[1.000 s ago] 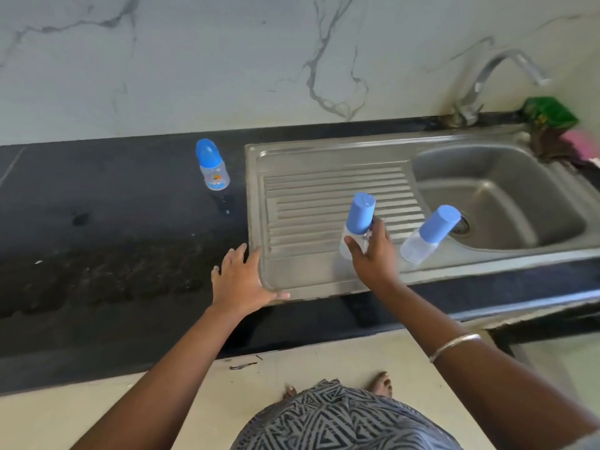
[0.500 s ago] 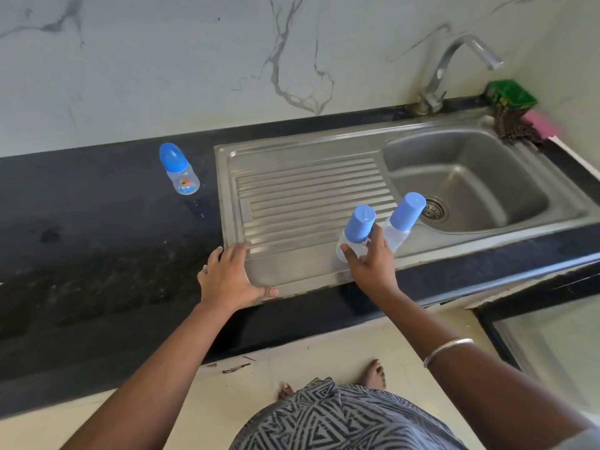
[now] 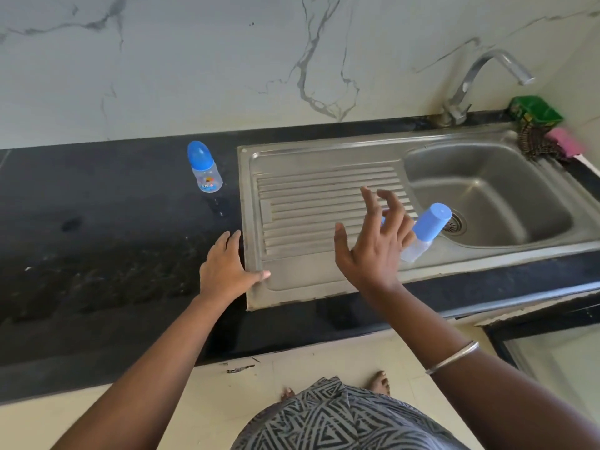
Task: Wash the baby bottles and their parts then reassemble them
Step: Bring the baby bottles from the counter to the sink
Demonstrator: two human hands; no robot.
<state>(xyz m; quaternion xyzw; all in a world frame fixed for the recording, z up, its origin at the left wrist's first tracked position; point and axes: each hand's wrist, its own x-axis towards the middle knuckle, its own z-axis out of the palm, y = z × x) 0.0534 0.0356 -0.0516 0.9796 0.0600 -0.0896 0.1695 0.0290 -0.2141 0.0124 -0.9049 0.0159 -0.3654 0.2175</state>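
Standing capped on sink drainboard (image 3: 324, 177), clear bottle (image 3: 425, 230), right hand (image 3: 373, 251) spread, left hand (image 3: 227, 271) flat.

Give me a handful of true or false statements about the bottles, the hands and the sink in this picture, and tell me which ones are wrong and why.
1. A capped bottle stands upright on the black counter, left of the sink. True.
2. The right hand grips a bottle. False: its fingers are spread and hold nothing.
3. The left hand rests at the front left corner of the drainboard. True.
4. Water is running from the tap. False: no stream shows.
5. The bottle by the right hand has a red cap. False: its cap is blue.
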